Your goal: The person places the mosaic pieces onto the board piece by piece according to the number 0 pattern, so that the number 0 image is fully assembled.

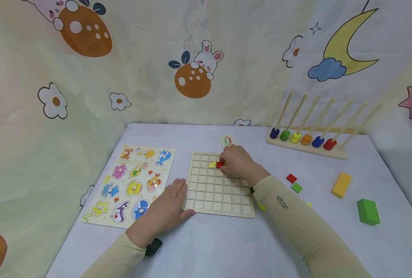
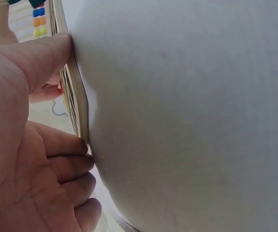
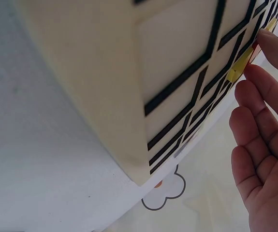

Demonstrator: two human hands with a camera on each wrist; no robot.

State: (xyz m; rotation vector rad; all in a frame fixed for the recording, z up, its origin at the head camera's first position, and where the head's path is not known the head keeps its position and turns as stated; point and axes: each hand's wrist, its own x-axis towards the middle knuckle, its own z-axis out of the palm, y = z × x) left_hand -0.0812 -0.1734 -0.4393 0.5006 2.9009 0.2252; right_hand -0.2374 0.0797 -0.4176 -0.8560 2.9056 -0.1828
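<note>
A wooden grid board [image 1: 220, 193] lies flat on the table. My left hand [image 1: 171, 202] rests at its left side, fingers straight, thumb touching the lower left corner; the left wrist view has the thumb [image 2: 47, 58] against the board's edge [image 2: 78, 92]. Over the upper part of the grid, my right hand [image 1: 236, 160] pinches a red square tile [image 1: 219, 165] between thumb and index finger. Just left of the red tile sits a yellow tile [image 1: 211, 165]. Another yellow tile [image 3: 239, 66] lies beside the fingertips in the right wrist view.
A sea-animal puzzle [image 1: 143, 170] lies left, a small pattern card [image 1: 227, 139] behind the board. Loose red [image 1: 291, 178] and green [image 1: 297, 188] tiles, a yellow block [image 1: 341, 185] and a green block [image 1: 368, 212] lie right. A peg rack [image 1: 307, 148] with colored beads stands at the back right.
</note>
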